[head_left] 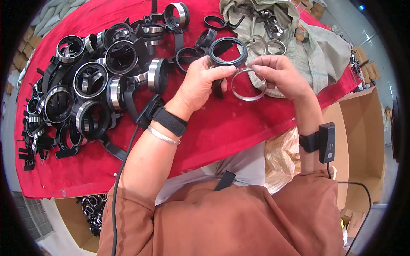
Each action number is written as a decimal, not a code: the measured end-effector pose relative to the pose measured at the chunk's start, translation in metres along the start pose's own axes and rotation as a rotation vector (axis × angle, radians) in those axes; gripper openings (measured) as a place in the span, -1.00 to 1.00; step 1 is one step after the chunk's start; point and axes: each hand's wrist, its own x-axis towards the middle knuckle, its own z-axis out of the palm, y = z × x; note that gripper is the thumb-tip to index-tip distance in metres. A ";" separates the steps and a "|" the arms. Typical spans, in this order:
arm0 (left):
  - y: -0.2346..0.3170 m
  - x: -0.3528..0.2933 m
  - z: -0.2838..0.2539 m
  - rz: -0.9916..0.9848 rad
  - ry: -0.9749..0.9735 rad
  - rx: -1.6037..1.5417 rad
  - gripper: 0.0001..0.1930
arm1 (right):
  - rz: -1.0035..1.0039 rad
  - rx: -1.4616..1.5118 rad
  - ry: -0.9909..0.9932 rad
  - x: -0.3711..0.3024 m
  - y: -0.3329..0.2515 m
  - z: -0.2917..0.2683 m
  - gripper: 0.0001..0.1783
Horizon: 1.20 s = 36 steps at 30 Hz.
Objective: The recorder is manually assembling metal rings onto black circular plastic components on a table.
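Near the middle of the red table, my left hand (200,83) is closed around a black plastic ring (232,62), thumb along its near rim. Below the ring, a dark part, perhaps its handle, is mostly hidden by my fingers. Just right of it, my right hand (279,74) pinches a thin silver metal ring (249,99) at its upper edge. The metal ring hangs tilted over the cloth, close to the black ring; whether they touch I cannot tell. More loose metal rings (277,48) lie on a woven sack behind my right hand.
Many black rings with handles, several with silver bands (151,74), are heaped over the table's left side. The pale woven sack (329,55) covers the far right. Cardboard boxes stand at the right (363,128) and lower left (70,217), the latter holding more rings.
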 end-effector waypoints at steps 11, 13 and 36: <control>0.004 -0.004 -0.004 -0.097 -0.082 -0.230 -0.82 | -0.738 -1.041 0.391 -0.033 -0.014 0.050 -0.34; 0.003 -0.004 -0.004 -0.086 -0.063 -0.258 -0.81 | -0.701 -1.122 0.377 -0.036 -0.014 0.056 -0.13; 0.006 -0.003 0.006 -0.121 0.041 -0.205 -0.65 | -0.672 -1.116 0.417 -0.033 -0.030 0.019 -0.22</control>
